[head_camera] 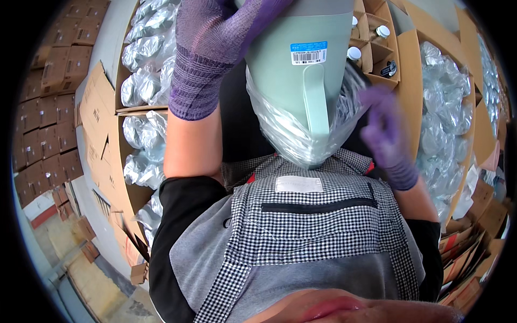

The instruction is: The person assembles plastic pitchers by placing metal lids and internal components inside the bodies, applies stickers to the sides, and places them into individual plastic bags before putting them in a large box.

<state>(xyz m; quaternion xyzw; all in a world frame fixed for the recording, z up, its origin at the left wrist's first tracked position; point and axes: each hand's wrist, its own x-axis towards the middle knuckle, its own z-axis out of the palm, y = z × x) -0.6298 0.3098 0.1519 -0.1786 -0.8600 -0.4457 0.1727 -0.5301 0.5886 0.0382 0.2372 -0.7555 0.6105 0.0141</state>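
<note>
A pale green plastic pitcher (278, 64) with a long handle (316, 97) is tilted before me, its lower end near my apron. A label (309, 53) with a printed code sits above the handle. Clear plastic bag film (278, 133) wraps the lower part and gathers loosely on the right side. My left hand (218, 44), in a purple knit glove, grips the pitcher's upper left; its fingertips are partly cut off by the frame. My right hand (385, 129), gloved alike and motion-blurred, is at the bag's right edge. Whether its fingers pinch the film is unclear.
Cartons of plastic-wrapped items (147, 89) stand at left, another such carton (444, 105) at right. A divided cardboard box (377, 52) holds white-capped bottles (354, 53). Stacked brown cartons (48, 133) line the far left; flattened cardboard (464, 258) lies lower right.
</note>
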